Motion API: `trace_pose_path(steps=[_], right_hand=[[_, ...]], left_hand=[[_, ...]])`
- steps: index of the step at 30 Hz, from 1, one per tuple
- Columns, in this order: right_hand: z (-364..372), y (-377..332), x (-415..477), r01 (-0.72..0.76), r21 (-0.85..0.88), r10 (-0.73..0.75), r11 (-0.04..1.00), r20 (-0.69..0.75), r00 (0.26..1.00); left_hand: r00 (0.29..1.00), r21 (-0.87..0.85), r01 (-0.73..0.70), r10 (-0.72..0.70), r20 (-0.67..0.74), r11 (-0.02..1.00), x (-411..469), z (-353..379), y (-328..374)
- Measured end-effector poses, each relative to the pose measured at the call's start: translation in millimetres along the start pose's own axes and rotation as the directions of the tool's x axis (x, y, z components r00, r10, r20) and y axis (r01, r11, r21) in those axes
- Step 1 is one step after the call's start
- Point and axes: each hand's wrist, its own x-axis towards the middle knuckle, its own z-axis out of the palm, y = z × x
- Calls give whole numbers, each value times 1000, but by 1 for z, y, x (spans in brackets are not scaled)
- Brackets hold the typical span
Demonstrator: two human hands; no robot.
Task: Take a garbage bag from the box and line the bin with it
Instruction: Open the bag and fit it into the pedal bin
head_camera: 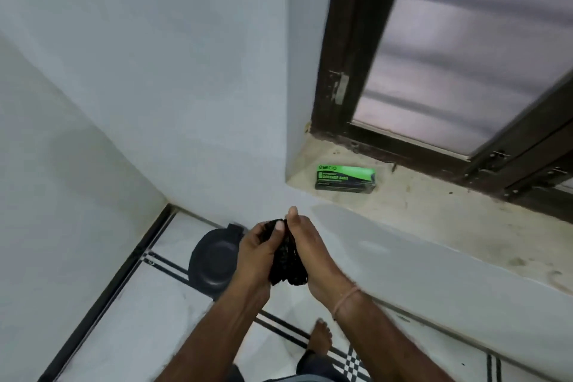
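A crumpled black garbage bag [286, 260] sits bunched between both my hands in the lower middle of the view. My left hand [259, 253] grips its left side, thumb on top. My right hand [313, 253] pinches its upper edge and cups the right side. A green and black garbage bag box [345, 178] lies flat on the stone window sill [434, 220], beyond the hands and to the right. The black bin [212, 260] stands on the floor by the wall with its lid shut, partly hidden behind my left hand.
White walls meet in a corner at the left. A dark-framed window [465, 71] with frosted glass rises above the sill. The white tiled floor [139, 335] has black border lines. My bare foot [321, 338] stands on it below the hands.
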Motion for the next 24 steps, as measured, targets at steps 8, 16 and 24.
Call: trace_pose_path(steps=[8, 16, 24], right_hand=[[141, 29, -27, 143, 53, -127, 988, -233, 964], [274, 38, -85, 175, 105, -157, 979, -157, 975], [313, 36, -112, 100, 339, -59, 935, -129, 990]], left_hand=[[989, -129, -128, 117, -92, 983, 6, -151, 34], [976, 162, -31, -5, 218, 986, -18, -324, 67], [937, 181, -217, 153, 314, 959, -44, -379, 88]])
